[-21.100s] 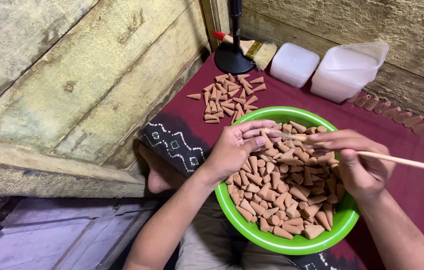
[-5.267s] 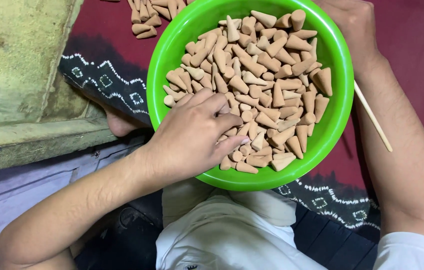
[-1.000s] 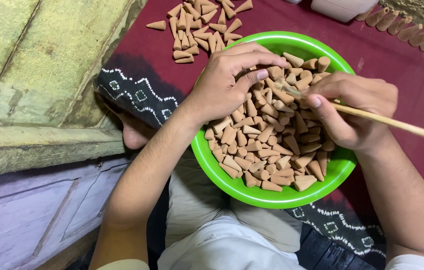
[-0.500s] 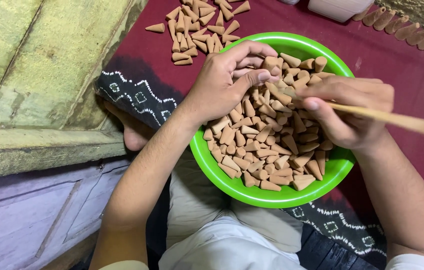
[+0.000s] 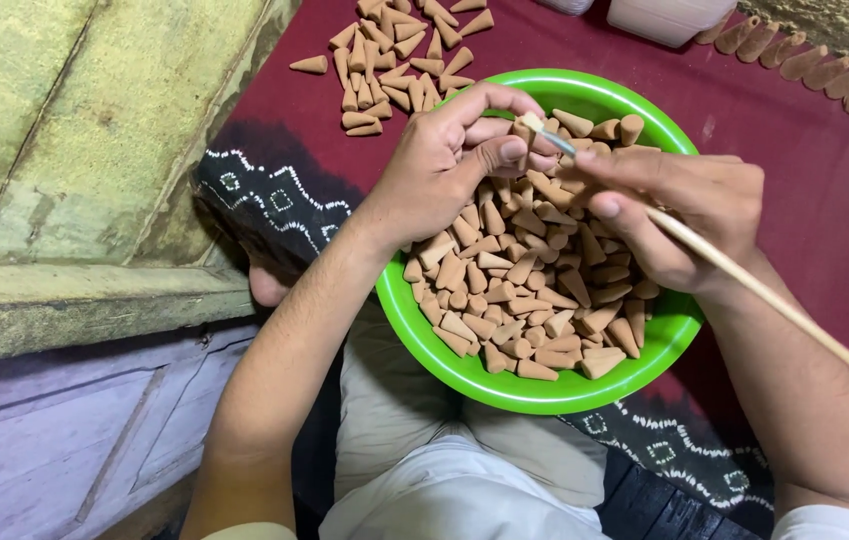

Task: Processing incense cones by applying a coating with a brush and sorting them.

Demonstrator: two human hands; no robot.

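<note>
Item one: a round bright-green plastic bowl [image 5: 424, 330], resting on the person's lap over a dark red cloth [image 5: 824, 170] with a black, white-patterned border. I see it filled with small tan clay-coloured cones [image 5: 534, 280] lying every way up.

Item two: the left hand [image 5: 444, 165], hovering over the bowl's far half. I see thumb and fingers closed together on a single tan cone [image 5: 521, 128], held just above the heap, with its wider end facing the right hand.

Item three: the right hand [image 5: 679, 215], over the bowl's right side, fingers clamped on a long thin pale wooden stick [image 5: 774, 305]. The stick runs from the lower right edge of the view up through the hand; its grey tip meets the held cone at the wide end. I cannot tell whether the tip goes inside the cone.

Item four: a loose pile of the same tan cones [image 5: 394, 50] on the red cloth beyond the bowl, well apart from both hands.

Item five: a row of larger tan cones [image 5: 794, 55] lying side by side at the cloth's far right corner.

Item six: a white plastic container [image 5: 669, 15], partly cut off at the top edge.

Item seven: a weathered greenish wooden plank surface [image 5: 74, 150] to the left of the cloth.
</note>
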